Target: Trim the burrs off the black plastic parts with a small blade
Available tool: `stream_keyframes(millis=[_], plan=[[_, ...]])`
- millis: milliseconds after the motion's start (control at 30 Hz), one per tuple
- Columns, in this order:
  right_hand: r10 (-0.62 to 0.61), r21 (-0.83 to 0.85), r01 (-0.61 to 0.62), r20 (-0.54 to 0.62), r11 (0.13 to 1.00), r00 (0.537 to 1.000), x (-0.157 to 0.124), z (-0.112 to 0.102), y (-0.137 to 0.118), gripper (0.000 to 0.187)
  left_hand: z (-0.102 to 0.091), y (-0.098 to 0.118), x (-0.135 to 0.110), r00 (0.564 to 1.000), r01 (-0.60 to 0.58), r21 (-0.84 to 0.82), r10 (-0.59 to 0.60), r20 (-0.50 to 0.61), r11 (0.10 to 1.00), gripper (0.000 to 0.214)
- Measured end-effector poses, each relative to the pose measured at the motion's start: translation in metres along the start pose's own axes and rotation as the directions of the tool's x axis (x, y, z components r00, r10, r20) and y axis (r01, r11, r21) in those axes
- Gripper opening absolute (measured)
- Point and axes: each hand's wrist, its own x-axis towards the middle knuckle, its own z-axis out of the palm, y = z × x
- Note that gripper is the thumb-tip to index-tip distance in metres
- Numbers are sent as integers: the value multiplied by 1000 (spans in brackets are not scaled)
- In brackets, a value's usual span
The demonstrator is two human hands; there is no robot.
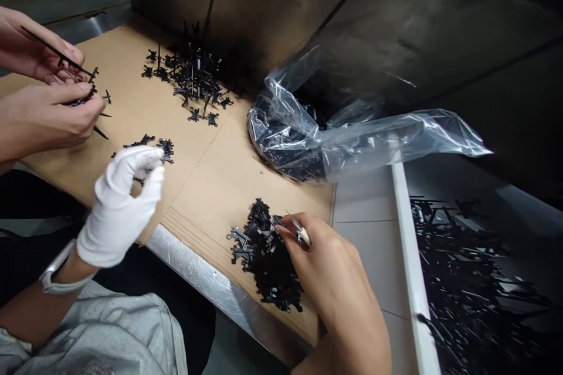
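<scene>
My left hand (pixel 125 205), in a white glove, hovers at the table's near edge beside a few small black plastic parts (pixel 166 150). Its thumb and fingers are curled with a narrow gap between the tips, and I see nothing held there. My bare right hand (pixel 336 272) is closed around a small pointed metal tool (pixel 301 233) with a pale section; its exact kind is partly hidden by the fingers. The right fingertips touch the edge of a heap of black plastic parts (pixel 259 234), and whether they also pinch one part is unclear.
At the left, another person's hands (pixel 57 105) hold black branched pieces. More black pieces (pixel 196 79) lie at the back of the cardboard-covered table (pixel 206 170). A clear plastic bag (pixel 290 135) of dark parts stands by the dark wall. A white-rimmed bin (pixel 409 258) of black scraps is at right.
</scene>
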Motion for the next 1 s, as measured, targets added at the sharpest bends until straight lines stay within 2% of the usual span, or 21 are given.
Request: stream_keyframes(millis=[33, 67, 100, 167, 200, 267, 333, 467, 567, 633, 700, 767, 800, 833, 900, 933, 1000], plan=[[7, -1, -7, -7, 1000, 1000, 0, 0, 0, 19, -4, -5, 7, 992, -119, 216, 125, -18, 969, 20], [14, 4, -14, -17, 1000, 1000, 0, 0, -1, 22, -8, -9, 14, 980, -195, 407, 191, 52, 892, 23], [19, 12, -19, -24, 1000, 1000, -1, 0, -2, 25, -12, -12, 21, 968, -251, 560, 193, 162, 790, 26], [22, 36, -21, -28, 999, 999, -1, -1, -4, 29, -14, -11, 31, 939, -307, 744, 60, 340, 593, 32], [17, 50, -15, -24, 999, 1000, -2, -2, -5, 31, -13, -9, 34, 925, -322, 794, -8, 380, 516, 34], [-2, 81, 3, -13, 997, 1000, -2, -2, -6, 33, -10, -4, 38, 923, -313, 851, -77, 377, 421, 39], [-19, 99, 21, -15, 995, 1000, -3, -2, -7, 34, -6, 0, 41, 929, -300, 876, -91, 358, 379, 44], [-38, 87, 41, -35, 995, 999, -3, 1, -6, 34, -4, -1, 51, 908, -333, 873, -130, 399, 358, 45], [-91, 78, 96, -68, 992, 994, -3, 2, -4, 31, -5, -7, 59, 900, -346, 859, -125, 418, 378, 41], [-138, 91, 147, -99, 985, 986, -3, 2, -2, 29, -5, -10, 62, 915, -329, 827, -65, 399, 456, 41], [-187, 140, 206, -136, 969, 973, -3, 1, -3, 25, -3, -11, 61, 941, -274, 715, 27, 336, 643, 38], [-225, 215, 262, -184, 941, 957, -4, 1, -7, 21, 1, -5, 56, 969, -164, 458, 56, 241, 874, 28], [-239, 260, 289, -207, 921, 949, -5, 1, -10, 19, 4, 0, 52, 973, -97, 293, 29, 228, 951, 22], [-252, 310, 314, -224, 897, 941, -6, 1, -15, 17, 8, 6, 46, 969, -27, 137, -8, 249, 990, 17], [-281, 434, 352, -221, 829, 934, -9, 3, -26, 14, 15, 18, 31, 925, 88, -69, -56, 376, 994, 11], [-301, 508, 361, -199, 782, 933, -11, 4, -32, 14, 18, 24, 23, 895, 103, -116, -41, 445, 988, 11], [-332, 650, 338, -138, 680, 933, -13, 7, -42, 16, 23, 32, 9, 836, 56, -157, 39, 547, 986, 10]])
